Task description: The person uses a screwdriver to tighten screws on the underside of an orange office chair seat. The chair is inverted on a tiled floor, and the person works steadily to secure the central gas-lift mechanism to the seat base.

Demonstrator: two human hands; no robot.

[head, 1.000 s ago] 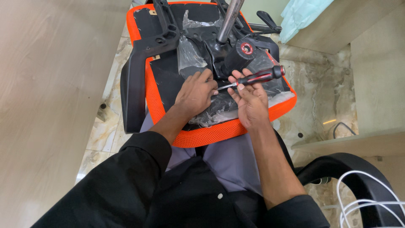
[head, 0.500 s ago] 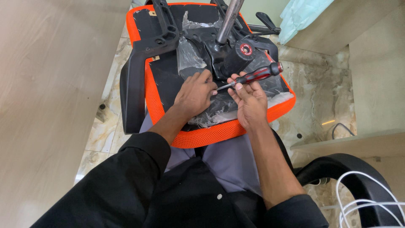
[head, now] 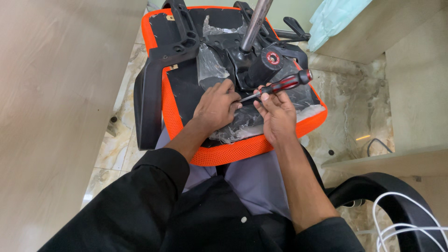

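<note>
Here the right hand (head: 276,115) is closed around a screwdriver (head: 279,86), its fingers (head: 265,97) pinching the near end of the red and black handle where it meets the metal shaft, so the grip is narrow and firm. The tool lies tilted, its handle rising toward the far right and its thin shaft pointing left and slightly nearer, with the tip meeting the left hand (head: 216,106). That left hand lies knuckles up with fingers curled down, pressed on the black underside of an upturned chair seat (head: 233,150); whether it pinches a screw under the fingertips cannot be told, since the fingers hide the spot. The seat rests bottom up across the person's lap, edged in bright orange mesh, its black base partly covered by crumpled clear plastic wrap (head: 242,126) that lies under both hands. Just beyond the hands, the black tilt mechanism (head: 254,70) is fixed at the middle of the seat, with a round black knob (head: 272,58) marked by a red ring on its right and a grey metal column (head: 255,23) rising from it toward the far side. A black armrest (head: 144,105) runs along the left edge of the seat. White cable (head: 406,219) loops at the near right.
</note>
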